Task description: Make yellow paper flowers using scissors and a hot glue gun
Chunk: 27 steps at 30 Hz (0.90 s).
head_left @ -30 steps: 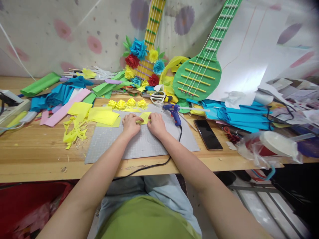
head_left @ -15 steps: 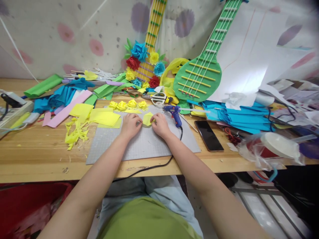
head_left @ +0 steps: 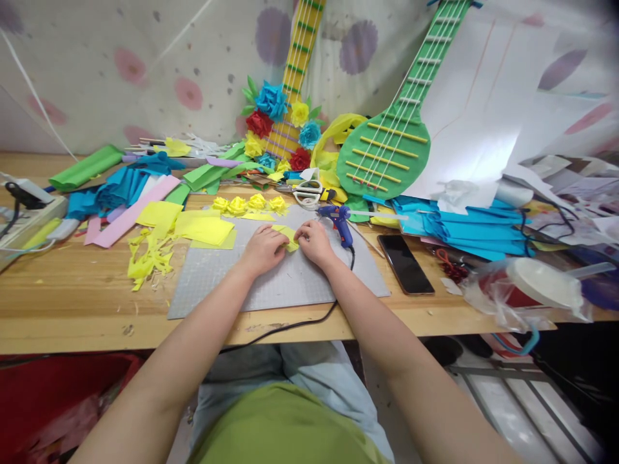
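Observation:
A small piece of yellow paper [head_left: 289,237] lies folded on the grey cutting mat [head_left: 271,283]. My left hand [head_left: 264,248] and my right hand [head_left: 314,241] meet over it, fingers curled and pinching the paper from either side. Just beyond them sits a row of small yellow paper flowers [head_left: 249,203]. A blue glue gun [head_left: 338,222] lies right beside my right hand, its black cord trailing off the table's front edge.
Yellow paper sheets [head_left: 200,227] and scraps [head_left: 145,254] lie left of the mat. Scissors [head_left: 307,191], a black phone [head_left: 405,262], blue paper stacks [head_left: 464,222], a green paper guitar [head_left: 387,151], a flower-decked yellow guitar [head_left: 285,122] and a plastic-wrapped roll [head_left: 532,287] crowd the wooden table [head_left: 72,303].
The yellow paper, standing up between my fingers half a second ago, is now folded flatter onto the mat, and my left hand has moved slightly right over it.

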Motion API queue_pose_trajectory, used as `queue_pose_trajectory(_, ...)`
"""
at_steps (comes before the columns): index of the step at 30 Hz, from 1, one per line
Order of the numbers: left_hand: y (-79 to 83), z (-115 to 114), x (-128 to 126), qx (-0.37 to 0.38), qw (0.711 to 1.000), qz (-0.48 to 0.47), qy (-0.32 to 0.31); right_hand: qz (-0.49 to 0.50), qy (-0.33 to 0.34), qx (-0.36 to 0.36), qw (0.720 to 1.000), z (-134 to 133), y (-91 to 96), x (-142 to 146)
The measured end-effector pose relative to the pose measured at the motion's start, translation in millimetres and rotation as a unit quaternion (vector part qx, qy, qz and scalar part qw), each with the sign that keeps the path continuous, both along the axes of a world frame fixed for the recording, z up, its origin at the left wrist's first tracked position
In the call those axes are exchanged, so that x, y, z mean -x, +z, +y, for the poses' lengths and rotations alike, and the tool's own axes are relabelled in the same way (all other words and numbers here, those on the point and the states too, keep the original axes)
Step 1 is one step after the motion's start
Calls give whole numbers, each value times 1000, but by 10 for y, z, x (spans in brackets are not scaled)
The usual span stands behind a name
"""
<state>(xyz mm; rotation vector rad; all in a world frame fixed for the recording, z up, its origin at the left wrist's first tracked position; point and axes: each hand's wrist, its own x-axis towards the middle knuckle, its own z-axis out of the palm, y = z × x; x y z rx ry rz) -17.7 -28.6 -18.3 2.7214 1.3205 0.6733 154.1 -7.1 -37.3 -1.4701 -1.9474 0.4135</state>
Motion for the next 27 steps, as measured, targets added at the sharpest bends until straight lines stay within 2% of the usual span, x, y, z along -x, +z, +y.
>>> queue_pose_trajectory(5, -29, 44, 6, -41, 996, -2, 78, -5, 5, 5, 1000, 15, -17, -9)
queue_pose_trajectory(15, -68, 32, 27, -51, 995, -13, 81, -6, 10, 10, 1000, -27, 9, 35)
queue_pose_trajectory(18, -88, 45, -3, -29, 995, -23, 93, -1, 6, 16, 1000, -29, 18, 43)
queue_pose_trajectory(27, -124, 92, -96, 41, 972, -61, 223, -9, -11, 37, 999, -26, 48, 84)
